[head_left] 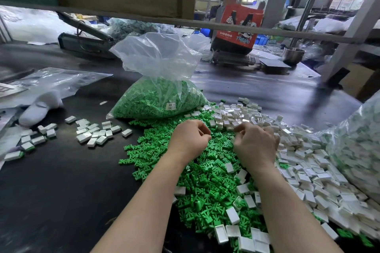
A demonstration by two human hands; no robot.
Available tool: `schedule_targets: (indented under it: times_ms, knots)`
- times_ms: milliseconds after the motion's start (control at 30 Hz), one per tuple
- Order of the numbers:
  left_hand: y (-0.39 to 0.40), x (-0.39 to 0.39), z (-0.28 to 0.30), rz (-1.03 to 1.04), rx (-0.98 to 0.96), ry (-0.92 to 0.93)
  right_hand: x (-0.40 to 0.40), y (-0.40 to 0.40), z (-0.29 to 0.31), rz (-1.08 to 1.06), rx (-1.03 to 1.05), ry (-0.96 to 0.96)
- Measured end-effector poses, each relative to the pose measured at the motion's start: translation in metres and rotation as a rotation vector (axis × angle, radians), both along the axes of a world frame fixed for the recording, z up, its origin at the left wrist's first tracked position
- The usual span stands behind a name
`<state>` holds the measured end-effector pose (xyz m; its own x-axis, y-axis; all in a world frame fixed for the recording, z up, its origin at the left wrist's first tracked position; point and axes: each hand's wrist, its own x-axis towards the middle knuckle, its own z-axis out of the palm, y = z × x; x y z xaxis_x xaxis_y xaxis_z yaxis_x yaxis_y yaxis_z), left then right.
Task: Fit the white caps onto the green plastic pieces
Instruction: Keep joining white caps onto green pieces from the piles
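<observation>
1. The bench (61, 191) carries everything: a clear bag of green pieces (158, 98) stands behind the work, and a second bag (357, 139) bulges at my right.
2. The loose green plastic pieces (205, 187) lie heaped straight under my forearms, and the white caps (304, 172) spread in a broad drift touching that heap on its right side.
3. A small scatter of finished pieces (96, 133), white with green showing at some edges, lies well apart on the left of the bench.
4. My left hand (190, 139) hovers over the green heap with fingers curled in; whether it holds a piece I cannot tell.
5. My right hand (255, 146) sits at the seam of the two heaps, fingers curled; what they grip, if anything, is hidden.
6. I judge this the picking step: one green piece, one cap.
7. Next I need the cap's hollow side turned towards the green piece, the two squared up, then pressed together.
</observation>
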<state>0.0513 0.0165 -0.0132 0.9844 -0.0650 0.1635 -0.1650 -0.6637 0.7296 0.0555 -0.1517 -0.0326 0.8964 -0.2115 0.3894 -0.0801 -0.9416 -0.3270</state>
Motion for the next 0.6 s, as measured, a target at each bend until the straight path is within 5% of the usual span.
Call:
schedule_targets:
  times_ms: [267, 467, 600]
  knots:
    - [-0.006, 0.001, -0.004, -0.093, -0.411, 0.141, -0.012, 0.006, 0.021, 0.406, 0.953, -0.041]
    - [-0.010, 0.001, -0.005, -0.037, -0.611, 0.052, -0.012, 0.013, 0.020, 0.431, 0.935, -0.008]
    - [-0.002, 0.000, -0.003, -0.078, -0.810, 0.104, -0.004, 0.010, 0.012, 0.450, 0.584, 0.107]
